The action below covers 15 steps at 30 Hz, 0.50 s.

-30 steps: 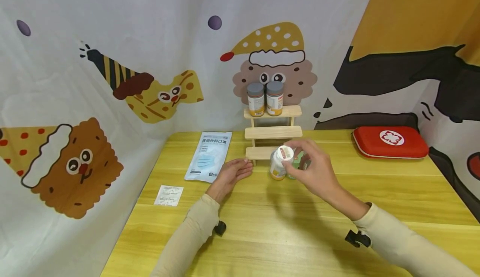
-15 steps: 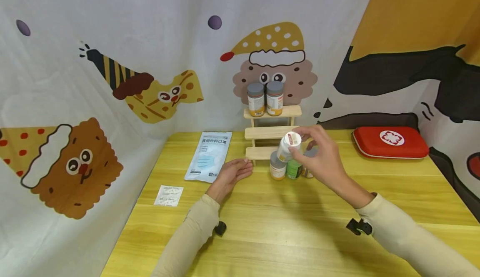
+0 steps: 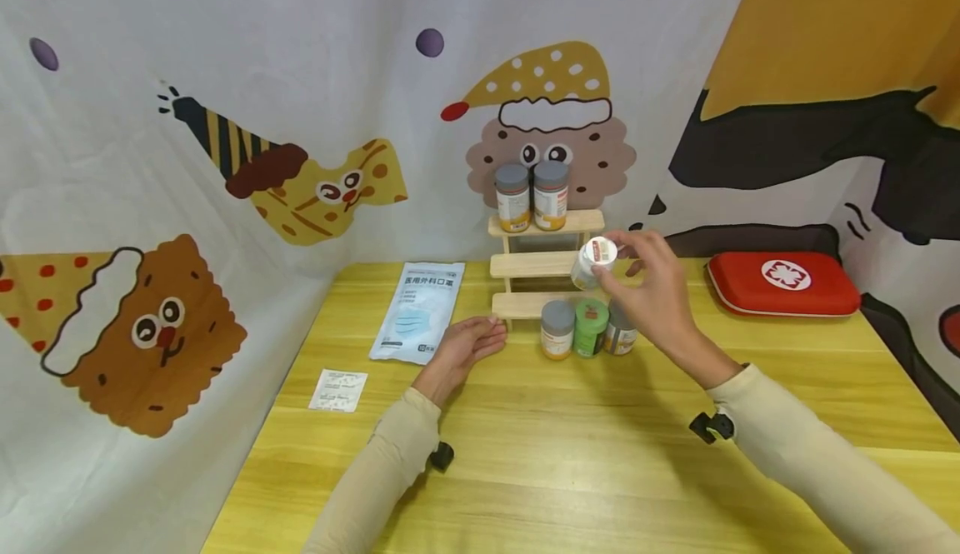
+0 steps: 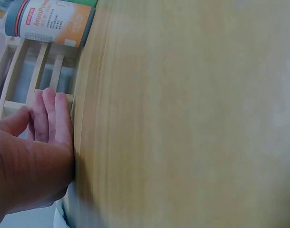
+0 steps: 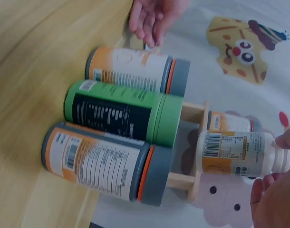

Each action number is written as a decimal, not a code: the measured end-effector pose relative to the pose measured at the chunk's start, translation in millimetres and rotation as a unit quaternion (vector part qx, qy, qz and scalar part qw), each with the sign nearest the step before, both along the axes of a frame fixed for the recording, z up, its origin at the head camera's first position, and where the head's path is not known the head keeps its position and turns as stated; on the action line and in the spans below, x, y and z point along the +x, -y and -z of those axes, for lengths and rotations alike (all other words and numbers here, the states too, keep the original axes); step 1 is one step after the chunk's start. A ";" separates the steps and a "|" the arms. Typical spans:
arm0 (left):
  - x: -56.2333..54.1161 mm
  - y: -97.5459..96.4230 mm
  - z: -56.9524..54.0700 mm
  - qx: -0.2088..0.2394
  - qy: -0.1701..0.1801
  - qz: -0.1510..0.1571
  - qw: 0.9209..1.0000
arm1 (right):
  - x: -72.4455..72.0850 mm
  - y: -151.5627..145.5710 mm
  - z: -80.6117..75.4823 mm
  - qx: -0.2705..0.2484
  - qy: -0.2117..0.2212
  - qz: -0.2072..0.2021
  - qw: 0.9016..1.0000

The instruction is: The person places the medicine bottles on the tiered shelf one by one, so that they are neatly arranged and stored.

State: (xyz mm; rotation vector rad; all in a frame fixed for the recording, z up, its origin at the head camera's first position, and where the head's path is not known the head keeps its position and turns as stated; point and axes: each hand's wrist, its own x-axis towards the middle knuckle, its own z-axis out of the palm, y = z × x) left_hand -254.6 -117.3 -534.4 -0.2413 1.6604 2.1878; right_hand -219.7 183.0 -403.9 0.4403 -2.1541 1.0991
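Observation:
My right hand [image 3: 654, 291] pinches a white pill bottle [image 3: 590, 267] around its white cap, at the right end of the middle step of a small three-step wooden rack [image 3: 532, 266]. The right wrist view shows the bottle [image 5: 235, 153] upright along the rack; whether its base touches the step I cannot tell. My left hand [image 3: 467, 347] lies on its edge on the table, fingers nearly straight, fingertips at the rack's lower left corner. In front of the rack stand a grey-lidded jar [image 3: 557, 333], a green jar [image 3: 590, 329] and another grey-lidded jar [image 3: 620, 333], partly behind my right hand.
Two grey-lidded jars [image 3: 513, 200] stand side by side on the top step. A blue-white mask packet [image 3: 417, 308] lies left of the rack, with a small white blister pack [image 3: 337, 391] nearer. A red zipped case [image 3: 783, 284] sits at the back right, before the printed cloth [image 3: 300, 54].
My right hand has raised the white pill bottle from in front of the jars, up and rightward to the middle step. The jars behind it have come into view. My left hand stays put.

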 end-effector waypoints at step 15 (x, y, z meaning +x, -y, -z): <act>0.3 -0.6 -3.6 -0.002 0.009 -0.002 1.000 | -44.5 -8.7 -0.9 -0.047 -0.040 0.039 0.997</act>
